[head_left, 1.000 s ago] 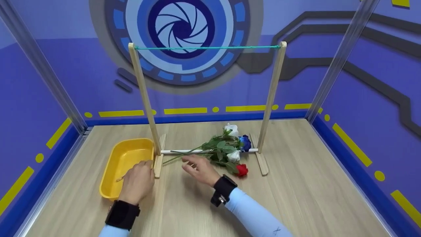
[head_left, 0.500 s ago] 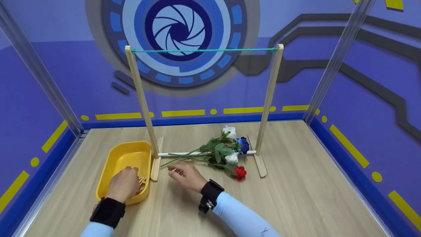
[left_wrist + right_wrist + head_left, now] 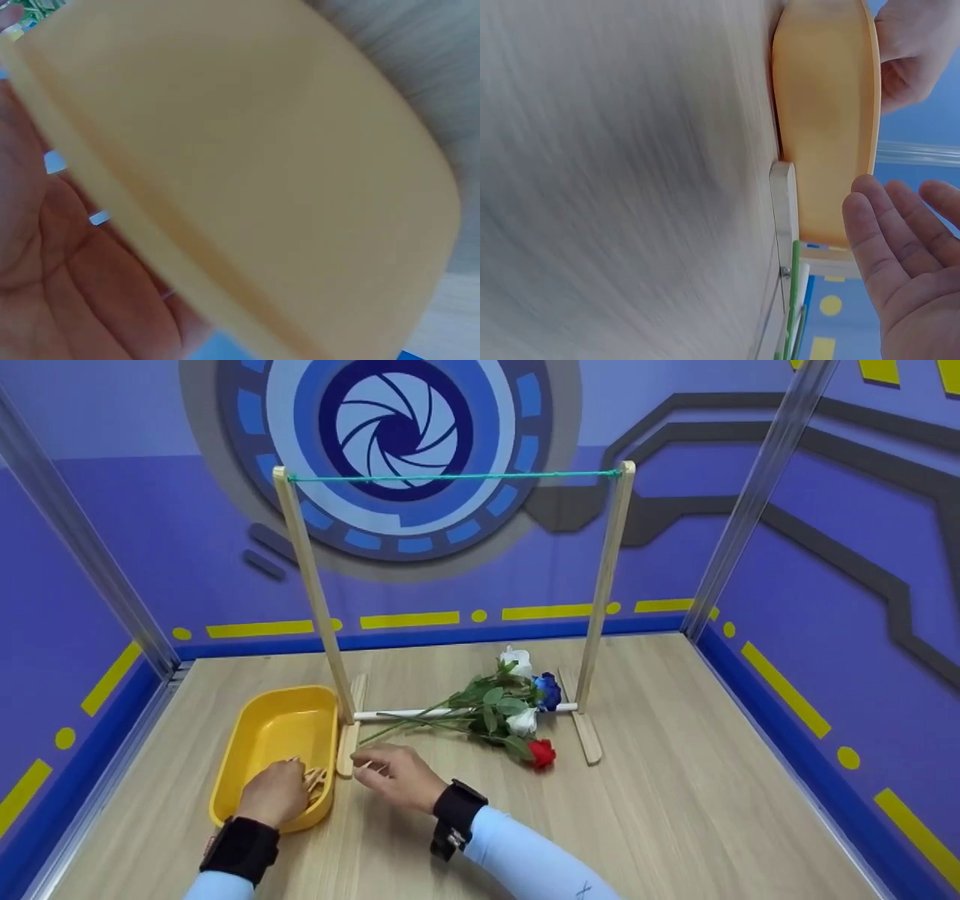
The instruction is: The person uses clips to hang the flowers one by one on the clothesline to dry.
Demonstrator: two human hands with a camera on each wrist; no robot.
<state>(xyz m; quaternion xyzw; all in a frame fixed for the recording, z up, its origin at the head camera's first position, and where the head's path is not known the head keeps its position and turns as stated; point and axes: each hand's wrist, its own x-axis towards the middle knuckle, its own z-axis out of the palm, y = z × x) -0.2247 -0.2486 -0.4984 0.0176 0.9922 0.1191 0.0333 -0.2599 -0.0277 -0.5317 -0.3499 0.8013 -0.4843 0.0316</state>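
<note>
My left hand (image 3: 274, 792) reaches down into the yellow tray (image 3: 221, 780), among several small wooden clothespins (image 3: 315, 786). In the left wrist view, the tray's outer wall (image 3: 255, 165) hides its fingertips, while the palm (image 3: 82, 277) shows beside the rim; I cannot tell if it pinches a clothespin. My right hand (image 3: 397, 776) hovers just right of the tray, near the left foot of the wooden frame. Its fingers (image 3: 900, 232) are relaxed and hold nothing in the right wrist view.
A wooden frame (image 3: 311, 577) stands behind the hands, with a green string (image 3: 450, 477) across its top and a white bar low down. Over that bar lie roses: white ones (image 3: 523, 722), a blue one (image 3: 547, 691) and a red one (image 3: 541, 754). Patterned walls enclose the table.
My left hand has moved from the tray's right side deeper into it, uncovering clothespins. My right hand has shifted left, away from the rose stems towards the tray.
</note>
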